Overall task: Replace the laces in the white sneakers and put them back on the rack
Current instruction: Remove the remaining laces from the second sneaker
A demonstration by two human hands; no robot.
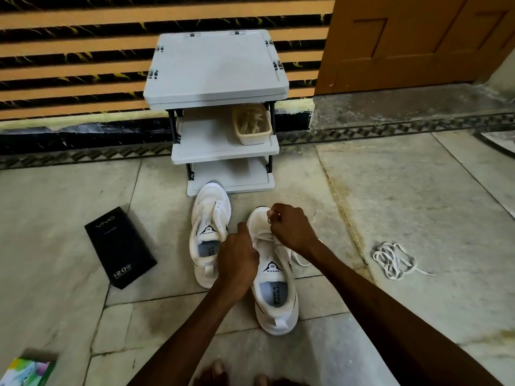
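Head camera: two white sneakers stand side by side on the stone floor (390,190), toes toward the grey rack (220,79), which stands at the back edge of the floor against the striped wall (83,51). The far sneaker (209,218) has its toe just at the lowest shelf. The near sneaker (276,302) is just beside it, on its right. Both your hands are on the near sneaker, close together but not touching. Your left hand (238,257) grips with curled fingers the left edge of the upper, beside the tongue. Your right hand (291,229) pinches a white lace (299,260) above the toe part; one piece of it lies out at the shoe's right side. On the middle shelf, at its right edge, a beige basket (252,139) holds pale laces. A loose lace bundle (393,260) lies well apart to the right. A black box (119,246) lies left of the sneakers, and a colourful box (28,369) is at the near left corner.
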